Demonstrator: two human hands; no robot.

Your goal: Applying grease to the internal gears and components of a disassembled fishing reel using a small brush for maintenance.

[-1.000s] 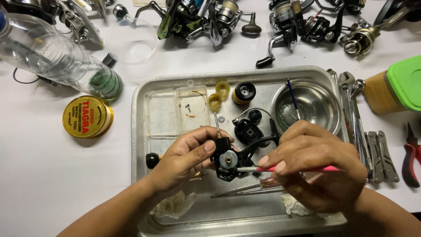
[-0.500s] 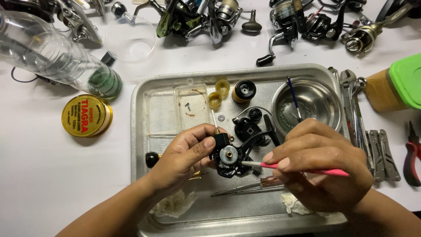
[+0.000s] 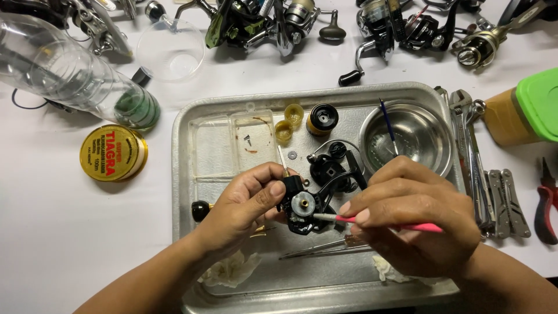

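Note:
My left hand (image 3: 247, 203) grips a black fishing reel body (image 3: 305, 210) over the metal tray (image 3: 192, 122), its round gear facing up. My right hand (image 3: 415, 218) pinches a thin pink-handled brush (image 3: 401, 225), whose tip touches the reel's gear. A black rotor part (image 3: 328, 170) lies just behind the reel. Tweezers (image 3: 322, 248) rest on the tray below my hands.
In the tray sit a steel bowl (image 3: 414, 135) with a blue brush, a clear plastic box (image 3: 232, 142), yellow caps, a black spool (image 3: 322, 119) and tissue wads. Several reels line the far edge. A gold line spool (image 3: 112, 152), plastic bottle, wrench, multitool and pliers surround the tray.
The view shifted slightly. The brush tip slid a little along the reel's gear; my left hand kept holding the reel in place.

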